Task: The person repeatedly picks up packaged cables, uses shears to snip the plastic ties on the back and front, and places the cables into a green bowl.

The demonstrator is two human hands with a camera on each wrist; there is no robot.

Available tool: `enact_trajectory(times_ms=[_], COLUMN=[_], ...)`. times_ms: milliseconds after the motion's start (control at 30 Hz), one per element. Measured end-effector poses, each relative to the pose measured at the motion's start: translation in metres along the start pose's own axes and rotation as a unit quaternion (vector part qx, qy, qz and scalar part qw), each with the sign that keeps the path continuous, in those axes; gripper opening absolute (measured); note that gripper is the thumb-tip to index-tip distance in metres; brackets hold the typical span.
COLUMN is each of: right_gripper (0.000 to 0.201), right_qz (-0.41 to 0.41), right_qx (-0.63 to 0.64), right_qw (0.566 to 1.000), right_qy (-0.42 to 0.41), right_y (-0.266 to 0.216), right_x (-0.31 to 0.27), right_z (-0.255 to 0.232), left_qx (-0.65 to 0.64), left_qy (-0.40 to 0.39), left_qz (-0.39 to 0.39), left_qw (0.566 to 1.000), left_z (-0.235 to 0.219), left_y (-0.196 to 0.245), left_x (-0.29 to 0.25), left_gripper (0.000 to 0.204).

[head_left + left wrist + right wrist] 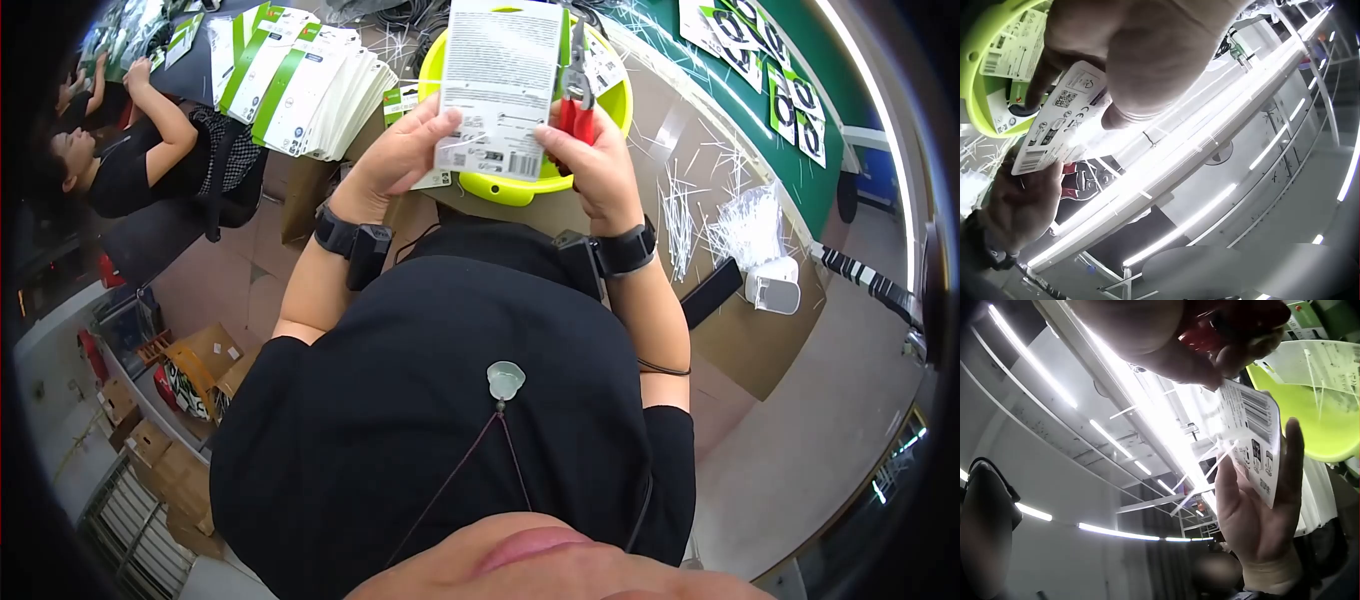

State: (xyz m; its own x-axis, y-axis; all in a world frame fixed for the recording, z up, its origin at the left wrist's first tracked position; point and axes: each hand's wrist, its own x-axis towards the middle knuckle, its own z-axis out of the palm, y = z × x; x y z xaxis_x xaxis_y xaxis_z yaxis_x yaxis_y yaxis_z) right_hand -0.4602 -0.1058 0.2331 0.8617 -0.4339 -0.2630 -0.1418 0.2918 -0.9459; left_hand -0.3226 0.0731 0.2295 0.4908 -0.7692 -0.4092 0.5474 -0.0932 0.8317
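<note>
A white printed packaging card (500, 80) with a barcode is held up over a lime-green basin (500, 190). My left hand (405, 150) pinches its lower left edge between thumb and fingers. At the lower right corner, my right hand (603, 165) pinches the card with the thumb and also grips red-handled pruning shears (576, 85), blades pointing away from me. Thin white cable ties (1210, 467) stick out by the card in the right wrist view. More printed cards (1017, 47) lie in the basin, partly hidden behind the held card.
Stacks of green-and-white cards (310, 95) stand on the left of the table. Loose white ties (682, 225), a clear plastic bag (750, 225) and a dark phone-like slab (711, 293) lie on the right. Beyond is a green surface (670, 40) with cards. Another person (130, 160) sits at left.
</note>
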Motion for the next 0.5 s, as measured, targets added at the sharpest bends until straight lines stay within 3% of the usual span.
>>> enact_trajectory(times_ms=[67, 200, 233, 267, 300, 400, 500], right_gripper=[0.026, 0.032, 0.036, 0.04, 0.04, 0.05, 0.051], right_qz=[0.003, -0.066, -0.136, -0.202, -0.201, -0.249, -0.229], right_qx=[0.002, -0.06, -0.235, -0.4, -0.4, -0.675, -0.675], right_qw=[1.0, 0.996, 0.961, 0.89, 0.89, 0.691, 0.699], right_qy=[0.004, 0.013, 0.052, 0.089, 0.087, 0.067, 0.055], right_y=[-0.01, -0.038, -0.048, -0.057, -0.064, -0.078, -0.077], right_x=[-0.011, -0.031, -0.039, -0.044, -0.046, -0.051, -0.047], right_z=[-0.002, -0.028, -0.036, -0.042, -0.045, -0.051, -0.05], left_qx=[-0.123, -0.141, -0.142, -0.152, -0.16, -0.153, -0.123], left_qy=[-0.066, -0.046, -0.044, -0.053, -0.062, -0.065, -0.053], left_qz=[0.032, 0.041, 0.041, 0.021, 0.001, -0.015, -0.003], left_qw=[0.99, 0.988, 0.988, 0.987, 0.985, 0.986, 0.991], left_z=[0.013, 0.011, 0.007, 0.002, -0.002, -0.002, 0.003], left_y=[0.001, 0.019, 0.022, 0.025, 0.027, 0.031, 0.034], left_x=[0.0, -0.001, -0.002, -0.003, -0.003, -0.006, -0.011], left_gripper=[0.043, 0.042, 0.042, 0.041, 0.04, 0.038, 0.036])
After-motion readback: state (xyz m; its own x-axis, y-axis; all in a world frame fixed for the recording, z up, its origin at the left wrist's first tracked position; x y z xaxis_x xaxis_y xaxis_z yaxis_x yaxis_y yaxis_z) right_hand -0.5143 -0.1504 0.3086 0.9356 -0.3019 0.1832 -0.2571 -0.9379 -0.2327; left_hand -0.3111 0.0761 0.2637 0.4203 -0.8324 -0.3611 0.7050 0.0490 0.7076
